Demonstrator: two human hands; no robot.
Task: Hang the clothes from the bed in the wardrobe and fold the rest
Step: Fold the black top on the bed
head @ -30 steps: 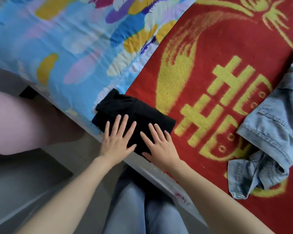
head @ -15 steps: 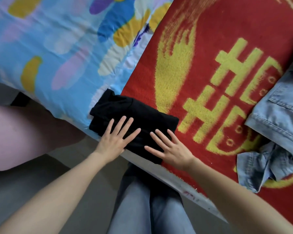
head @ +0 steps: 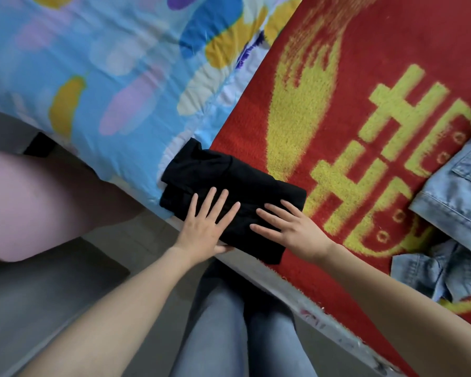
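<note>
Bed (head: 242,126) edge: black garment (head: 229,180) folded, left grip (head: 204,227) and right grip (head: 294,229) spread flat on it. Denim jacket (head: 457,202), right, crumpled, apparently pending.

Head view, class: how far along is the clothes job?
Done: the black garment lies folded. In hand: left hand and right hand press flat on it. Left: the denim garment lies crumpled on the red blanket, neither folded nor hung.

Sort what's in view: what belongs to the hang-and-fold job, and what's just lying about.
Job: folded black garment, with left hand and right hand flat on it; crumpled denim garment, not yet folded or hung.
Lying about: red blanket, blue patterned quilt, pink object beside the bed.
</note>
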